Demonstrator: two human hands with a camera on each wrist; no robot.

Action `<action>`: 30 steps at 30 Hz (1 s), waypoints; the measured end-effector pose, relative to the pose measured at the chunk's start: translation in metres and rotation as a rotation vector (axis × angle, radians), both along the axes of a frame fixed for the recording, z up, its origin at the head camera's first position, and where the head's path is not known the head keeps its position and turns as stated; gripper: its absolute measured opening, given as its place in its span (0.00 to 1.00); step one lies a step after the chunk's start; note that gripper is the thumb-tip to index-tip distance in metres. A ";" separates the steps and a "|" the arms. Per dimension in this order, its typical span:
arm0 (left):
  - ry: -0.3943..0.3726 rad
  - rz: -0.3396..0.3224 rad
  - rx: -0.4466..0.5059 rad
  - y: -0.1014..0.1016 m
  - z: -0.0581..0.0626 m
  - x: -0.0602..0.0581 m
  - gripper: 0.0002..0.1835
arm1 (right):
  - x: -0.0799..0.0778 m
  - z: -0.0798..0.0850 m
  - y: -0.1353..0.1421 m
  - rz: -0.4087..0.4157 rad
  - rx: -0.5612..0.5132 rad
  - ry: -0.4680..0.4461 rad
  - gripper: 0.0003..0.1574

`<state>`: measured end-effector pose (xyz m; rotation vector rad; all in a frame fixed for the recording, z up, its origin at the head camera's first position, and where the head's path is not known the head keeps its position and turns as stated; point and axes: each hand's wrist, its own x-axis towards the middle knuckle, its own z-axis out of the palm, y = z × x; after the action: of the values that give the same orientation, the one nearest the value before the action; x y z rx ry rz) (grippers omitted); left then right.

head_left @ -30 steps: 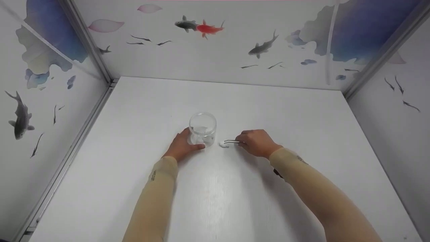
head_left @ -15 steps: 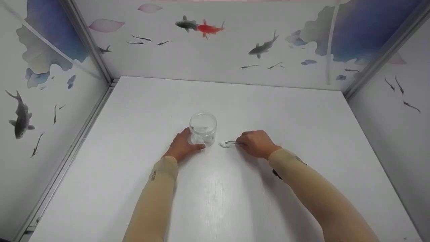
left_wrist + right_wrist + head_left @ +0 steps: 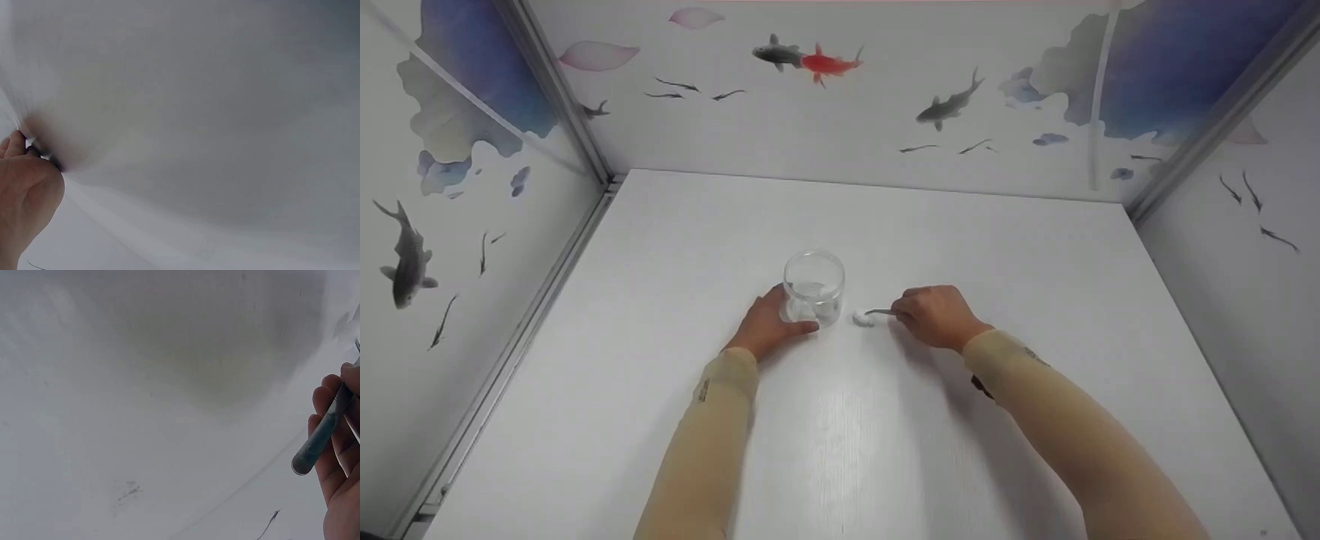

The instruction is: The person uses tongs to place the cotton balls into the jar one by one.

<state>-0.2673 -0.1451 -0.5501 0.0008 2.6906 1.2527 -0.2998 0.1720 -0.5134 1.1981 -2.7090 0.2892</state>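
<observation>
A clear glass jar (image 3: 829, 306) stands upright near the middle of the white table, open at the top. My left hand (image 3: 765, 322) holds its near left side, thumb in front and fingers round the back. In the left wrist view only part of that hand (image 3: 31, 194) shows at the left edge. My right hand (image 3: 936, 315) pinches metal tweezers (image 3: 880, 312) pointing left. Their tips reach a small white cotton ball (image 3: 862, 319) just right of the jar. In the right wrist view, the rounded end of the tweezers (image 3: 315, 447) sticks out past the fingers.
The white tabletop (image 3: 840, 450) spreads around both hands. White panels with painted fish (image 3: 949, 109) enclose it at the back and both sides, with metal posts (image 3: 559, 97) at the corners. Beige sleeves cover both forearms.
My right hand has shifted slightly right and away from me. The tweezer tips now sit at the cotton ball's upper edge. The left hand and jar stay still.
</observation>
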 end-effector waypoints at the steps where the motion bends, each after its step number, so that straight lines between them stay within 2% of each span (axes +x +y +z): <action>1: 0.004 -0.004 0.000 0.000 0.000 0.000 0.55 | 0.000 0.001 0.001 -0.001 -0.003 0.002 0.07; 13: -0.027 -0.003 0.017 -0.002 -0.002 0.000 0.55 | -0.006 0.021 0.008 0.026 -0.084 0.069 0.06; 21: -0.029 0.006 0.021 -0.002 -0.002 -0.001 0.55 | -0.009 0.046 0.000 0.039 -0.120 0.118 0.06; 30: -0.019 0.003 0.013 0.000 0.001 0.001 0.55 | -0.012 0.061 -0.019 0.059 -0.163 0.150 0.07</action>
<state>-0.2664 -0.1454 -0.5492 -0.0132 2.6677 1.2650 -0.3122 0.1534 -0.4528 1.2037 -2.4729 0.4027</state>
